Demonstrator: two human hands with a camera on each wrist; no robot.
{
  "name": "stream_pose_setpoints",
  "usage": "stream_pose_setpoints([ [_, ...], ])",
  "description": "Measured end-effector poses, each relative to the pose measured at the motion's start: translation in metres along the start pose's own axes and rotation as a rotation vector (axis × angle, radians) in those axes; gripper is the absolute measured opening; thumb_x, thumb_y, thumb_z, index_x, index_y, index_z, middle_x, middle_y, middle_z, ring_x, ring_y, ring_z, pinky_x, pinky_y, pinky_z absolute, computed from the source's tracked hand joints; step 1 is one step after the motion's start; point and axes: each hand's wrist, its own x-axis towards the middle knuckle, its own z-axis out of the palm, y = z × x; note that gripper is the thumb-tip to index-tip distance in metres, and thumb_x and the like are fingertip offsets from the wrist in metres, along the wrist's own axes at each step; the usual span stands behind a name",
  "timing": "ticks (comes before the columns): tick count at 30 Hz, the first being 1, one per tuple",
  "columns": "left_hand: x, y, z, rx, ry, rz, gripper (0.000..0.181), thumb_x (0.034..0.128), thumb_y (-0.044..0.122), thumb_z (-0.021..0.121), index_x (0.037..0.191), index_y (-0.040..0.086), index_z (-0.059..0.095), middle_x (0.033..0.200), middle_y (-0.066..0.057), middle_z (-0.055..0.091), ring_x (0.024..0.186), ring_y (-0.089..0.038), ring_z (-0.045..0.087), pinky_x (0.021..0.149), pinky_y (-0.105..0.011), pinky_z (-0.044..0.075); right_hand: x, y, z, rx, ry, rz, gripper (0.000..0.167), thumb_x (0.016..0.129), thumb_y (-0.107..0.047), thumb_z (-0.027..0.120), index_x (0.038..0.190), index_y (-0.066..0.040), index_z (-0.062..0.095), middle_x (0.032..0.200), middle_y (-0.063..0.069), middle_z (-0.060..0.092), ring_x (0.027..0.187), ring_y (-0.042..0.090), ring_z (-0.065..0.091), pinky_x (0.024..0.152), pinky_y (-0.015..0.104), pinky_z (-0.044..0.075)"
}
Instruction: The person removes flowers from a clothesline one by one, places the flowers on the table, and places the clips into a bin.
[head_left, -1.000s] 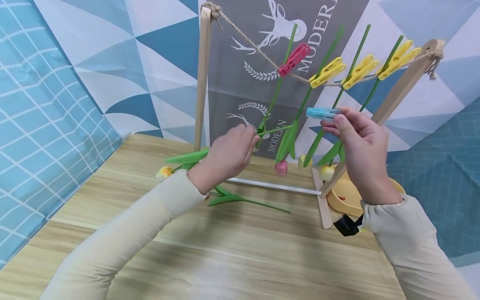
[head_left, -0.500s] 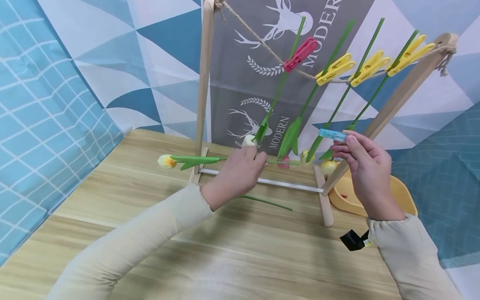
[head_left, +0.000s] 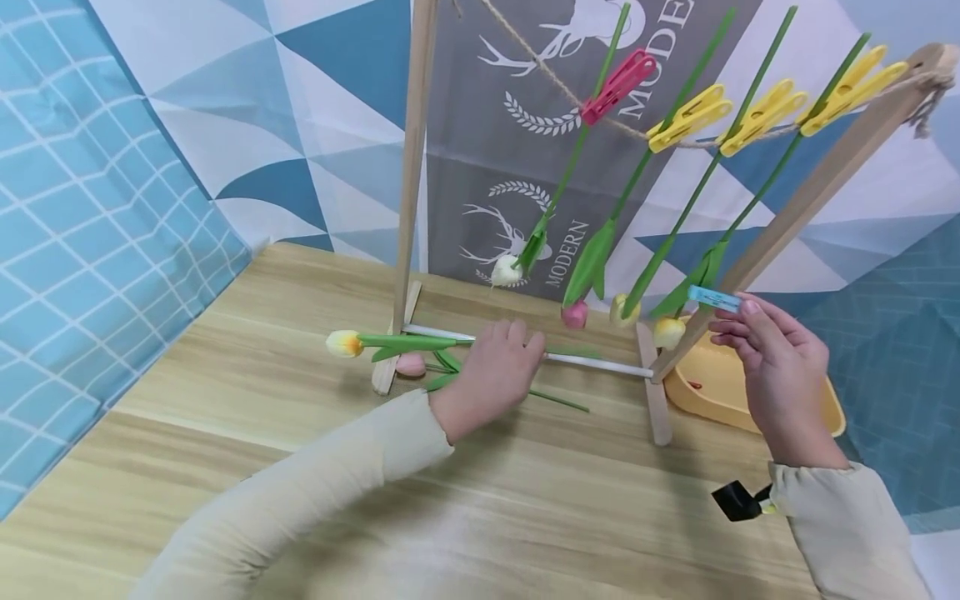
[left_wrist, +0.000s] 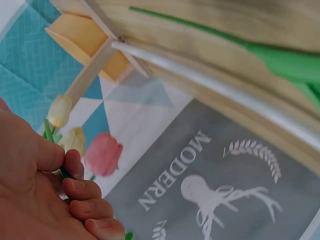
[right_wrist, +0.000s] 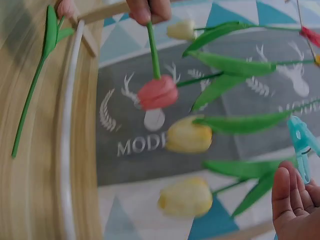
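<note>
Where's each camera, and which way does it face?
Head: on the head, facing forward and down at the table; left grip, right grip, sleeves show.
Left wrist: worn there, looking past the left grip at white bar and gray panel.
Right wrist: worn there, facing hanging tulips; right grip at lower right, left grip at top.
Shared: head and right wrist views show the light-blue clothespin.

You've got one tulip in your left hand, bloom past the left post. Loose tulip on the table below it, bloom by the left foot. Base bar behind that hand. Above: rope running left from the right post, four clothespins on it, one hanging tulip each. Fifth clothespin in your right hand. Tray right of the right foot, backdrop behind.
</note>
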Motion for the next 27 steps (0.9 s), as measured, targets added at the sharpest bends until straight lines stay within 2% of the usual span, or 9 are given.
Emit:
stream_pose_setpoints([
  [6,-0.005,0.006,0.012,-0.009,-0.044,-0.041,0.02,0.0997,0.026,0.041,0.099,0.01,0.054,0.088,-0.008,0.054,0.085,-0.024,0.054,0.072,-0.035,0.044,-0.002,0.003,-0.029,-0.042,0.084,0.062,0.019,0.09,-0.01,0.06,0.105,0.002,0.065,0.089,0.008,0.071,0.074,0.017,0.067,0.068,0.021,0.055],
  [13,-0.01,0.011,0.025,-0.031,-0.13,-0.094,0.021,0.1,0.026,0.04,0.099,0.011,0.055,0.088,-0.007,0.055,0.082,-0.022,0.053,0.066,-0.03,0.039,-0.001,0.012,-0.053,-0.048,0.157,0.131,0.017,0.089,-0.012,0.063,0.101,0.0,0.067,0.087,0.006,0.069,0.072,0.016,0.067,0.067,0.021,0.055],
  [18,-0.011,0.015,0.035,0.02,-0.157,-0.09,0.02,0.0993,0.029,0.042,0.097,0.013,0.054,0.086,-0.005,0.055,0.079,-0.019,0.053,0.063,-0.029,0.04,0.001,0.019,-0.068,-0.038,0.206,0.166,0.016,0.086,-0.014,0.066,0.097,-0.001,0.067,0.084,0.006,0.069,0.069,0.016,0.067,0.065,0.022,0.055],
  [23,-0.011,0.019,0.043,0.045,-0.191,-0.078,0.021,0.0994,0.031,0.041,0.098,0.014,0.054,0.086,-0.004,0.053,0.08,-0.018,0.052,0.068,-0.029,0.043,0.003,0.027,-0.083,-0.056,0.243,0.197,0.016,0.085,-0.015,0.068,0.094,-0.002,0.066,0.082,0.005,0.069,0.068,0.015,0.067,0.063,0.022,0.055],
  [27,-0.011,0.023,0.047,0.043,-0.246,-0.086,0.022,0.1004,0.031,0.038,0.1,0.014,0.052,0.088,-0.003,0.052,0.083,-0.018,0.051,0.071,-0.03,0.042,0.006,0.034,-0.093,-0.126,0.247,0.256,0.013,0.086,-0.017,0.067,0.092,-0.006,0.066,0.082,0.001,0.069,0.068,0.012,0.067,0.063,0.02,0.054],
])
